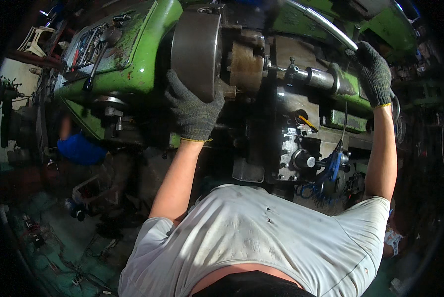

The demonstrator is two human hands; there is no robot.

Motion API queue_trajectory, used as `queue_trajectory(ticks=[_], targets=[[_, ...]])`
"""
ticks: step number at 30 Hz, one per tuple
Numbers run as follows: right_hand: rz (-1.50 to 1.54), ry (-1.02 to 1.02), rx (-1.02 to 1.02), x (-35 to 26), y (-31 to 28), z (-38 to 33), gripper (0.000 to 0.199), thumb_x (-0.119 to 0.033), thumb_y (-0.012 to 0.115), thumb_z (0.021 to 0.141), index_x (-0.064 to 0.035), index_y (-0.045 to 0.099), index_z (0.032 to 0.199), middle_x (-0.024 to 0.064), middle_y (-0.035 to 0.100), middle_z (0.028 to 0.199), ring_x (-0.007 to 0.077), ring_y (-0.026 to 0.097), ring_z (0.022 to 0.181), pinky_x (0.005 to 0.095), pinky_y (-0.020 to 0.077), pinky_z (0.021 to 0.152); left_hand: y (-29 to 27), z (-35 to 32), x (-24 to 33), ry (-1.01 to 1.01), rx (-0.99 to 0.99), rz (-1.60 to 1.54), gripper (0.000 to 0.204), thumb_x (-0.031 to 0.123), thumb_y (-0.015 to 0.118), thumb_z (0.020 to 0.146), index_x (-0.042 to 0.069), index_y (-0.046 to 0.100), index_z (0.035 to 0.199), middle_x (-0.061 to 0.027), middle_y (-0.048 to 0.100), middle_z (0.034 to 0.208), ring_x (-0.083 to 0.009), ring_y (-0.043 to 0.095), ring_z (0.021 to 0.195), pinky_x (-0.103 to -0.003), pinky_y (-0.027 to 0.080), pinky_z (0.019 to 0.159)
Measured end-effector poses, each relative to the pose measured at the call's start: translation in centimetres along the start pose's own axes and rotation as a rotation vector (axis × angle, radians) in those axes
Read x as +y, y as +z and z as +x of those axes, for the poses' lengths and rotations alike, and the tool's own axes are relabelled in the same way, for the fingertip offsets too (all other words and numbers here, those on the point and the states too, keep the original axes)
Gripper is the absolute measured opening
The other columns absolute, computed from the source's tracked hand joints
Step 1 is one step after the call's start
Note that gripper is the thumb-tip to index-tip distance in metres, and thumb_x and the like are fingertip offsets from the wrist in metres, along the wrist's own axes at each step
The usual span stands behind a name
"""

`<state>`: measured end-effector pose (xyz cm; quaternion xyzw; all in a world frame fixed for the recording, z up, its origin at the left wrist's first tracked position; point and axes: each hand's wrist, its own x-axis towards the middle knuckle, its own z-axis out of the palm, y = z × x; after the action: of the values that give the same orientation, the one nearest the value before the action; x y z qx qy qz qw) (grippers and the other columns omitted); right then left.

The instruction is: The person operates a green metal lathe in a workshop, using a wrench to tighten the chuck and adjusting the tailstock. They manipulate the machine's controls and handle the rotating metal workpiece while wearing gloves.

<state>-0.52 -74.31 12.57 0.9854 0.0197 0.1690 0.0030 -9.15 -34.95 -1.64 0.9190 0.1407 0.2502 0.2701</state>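
Observation:
My left hand, in a grey knitted glove, lies against the lower near side of a large round steel lathe chuck, fingers stretched and apart. Right of the chuck face sits a brownish, worn round workpiece. The tailstock stands to its right, with its steel quill pointing at the workpiece. My right hand, gloved alike, is closed around the lower end of a silver metal tube that slopes down from the top edge. Its palm side is hidden.
Loose tools lie on the green headstock. Near me, the carriage carries a tool post and a yellow-handled thing. A blue air gun hangs by a coiled hose. Cables and clutter cover the green floor at lower left.

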Motion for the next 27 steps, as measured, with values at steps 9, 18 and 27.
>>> queue_trajectory(ticks=[9,18,27], targets=[[0.089,-0.023,0.02,-2.4,-0.1,0.4,0.036,-0.04,0.072,0.089,-0.0139,0.07,0.113,0.0161,0.074,0.099,0.0374,0.071,0.095,0.0455,0.0537,0.081,1.1,-2.7,-2.2,-0.041,-0.049,-0.047,0.129,0.042,0.087,0.072,-0.002,0.004,0.16,-0.0375,0.036,0.151,-0.0541,0.045,0.134,-0.057,0.041,0.112],[0.068,-0.039,0.016,-3.2,0.0,2.2,0.034,-0.042,0.072,0.084,-0.0145,0.07,0.105,0.0178,0.072,0.097,0.0418,0.069,0.097,0.0507,0.0522,0.08,6.7,-6.3,-7.9,-0.059,0.004,-0.18,0.135,0.05,0.089,0.069,-0.012,0.007,0.157,-0.0407,0.033,0.151,-0.0535,0.04,0.139,-0.056,0.037,0.116],[0.105,-0.169,-0.068,-1.8,2.2,5.1,0.03,-0.038,0.065,0.093,-0.0098,0.065,0.102,0.0198,0.068,0.092,0.0426,0.067,0.088,0.0498,0.0506,0.074,6.1,-8.9,-10.3,-0.02,-0.07,-0.153,0.127,0.04,0.087,0.076,-0.008,0.004,0.159,-0.0319,0.035,0.155,-0.0478,0.042,0.139,-0.052,0.035,0.118]])
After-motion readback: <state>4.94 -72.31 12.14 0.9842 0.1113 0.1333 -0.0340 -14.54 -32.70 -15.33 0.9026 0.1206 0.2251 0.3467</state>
